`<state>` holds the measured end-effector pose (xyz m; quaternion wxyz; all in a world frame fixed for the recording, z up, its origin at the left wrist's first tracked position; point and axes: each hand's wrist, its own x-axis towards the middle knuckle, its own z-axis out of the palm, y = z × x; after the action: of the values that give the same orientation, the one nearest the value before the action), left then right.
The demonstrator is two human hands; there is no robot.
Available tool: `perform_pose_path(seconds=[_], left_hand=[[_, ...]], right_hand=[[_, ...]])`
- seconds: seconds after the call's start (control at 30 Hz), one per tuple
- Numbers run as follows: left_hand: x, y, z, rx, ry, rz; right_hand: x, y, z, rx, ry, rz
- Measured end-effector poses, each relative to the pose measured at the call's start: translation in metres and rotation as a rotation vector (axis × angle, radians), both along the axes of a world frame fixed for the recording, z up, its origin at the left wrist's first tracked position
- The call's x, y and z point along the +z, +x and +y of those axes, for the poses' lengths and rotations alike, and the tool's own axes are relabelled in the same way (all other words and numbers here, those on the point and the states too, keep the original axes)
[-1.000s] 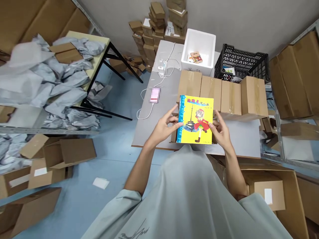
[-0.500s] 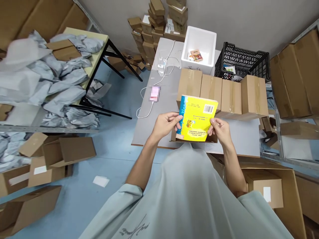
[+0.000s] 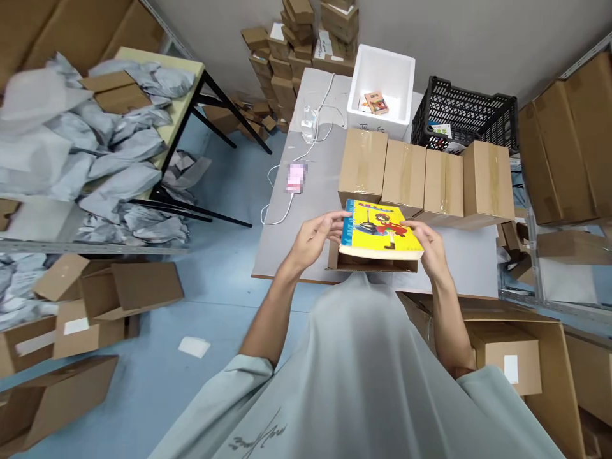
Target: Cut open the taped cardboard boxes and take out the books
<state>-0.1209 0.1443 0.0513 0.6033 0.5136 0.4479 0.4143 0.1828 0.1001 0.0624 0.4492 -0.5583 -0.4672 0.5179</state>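
yellow paperback book [image 3: 380,231] held flat over an open brown cardboard box [image 3: 373,262]
the book is gripped at its edges by the left hand [image 3: 313,239] and right hand [image 3: 430,245], cover up, not yet inside; sealed cartons [image 3: 423,182] are lined up behind.

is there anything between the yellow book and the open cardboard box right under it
Nothing visible. The yellow book is held flat by the left hand and right hand, one at each side edge, directly over the small open cardboard box on the table. The box's inside is hidden by the book.
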Motion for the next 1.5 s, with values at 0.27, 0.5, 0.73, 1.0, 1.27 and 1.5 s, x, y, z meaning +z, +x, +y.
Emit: perform_pose_path(seconds=[0.27,0.5,0.73,1.0,1.27,1.5], left_hand=[[-0.010,0.022,-0.013,-0.010,-0.300,-0.236],[-0.015,0.059,-0.035,0.207,-0.086,-0.091],[-0.008,0.061,-0.056,0.005,0.279,0.179],[-0.034,0.021,-0.016,-0.051,-0.312,-0.182],[-0.020,0.025,-0.029,0.163,-0.173,-0.165],[-0.012,0.055,-0.069,0.222,0.220,0.189]], right_hand=[[-0.034,0.000,-0.005,0.038,0.017,0.043],[-0.034,-0.038,-0.012,-0.047,0.129,-0.145],[-0.030,-0.072,-0.019,-0.149,0.026,0.073],[-0.033,-0.042,-0.021,-0.101,-0.124,0.246],[-0.039,-0.041,-0.012,-0.206,0.036,0.001],[-0.010,-0.096,-0.024,-0.123,0.074,0.007]])
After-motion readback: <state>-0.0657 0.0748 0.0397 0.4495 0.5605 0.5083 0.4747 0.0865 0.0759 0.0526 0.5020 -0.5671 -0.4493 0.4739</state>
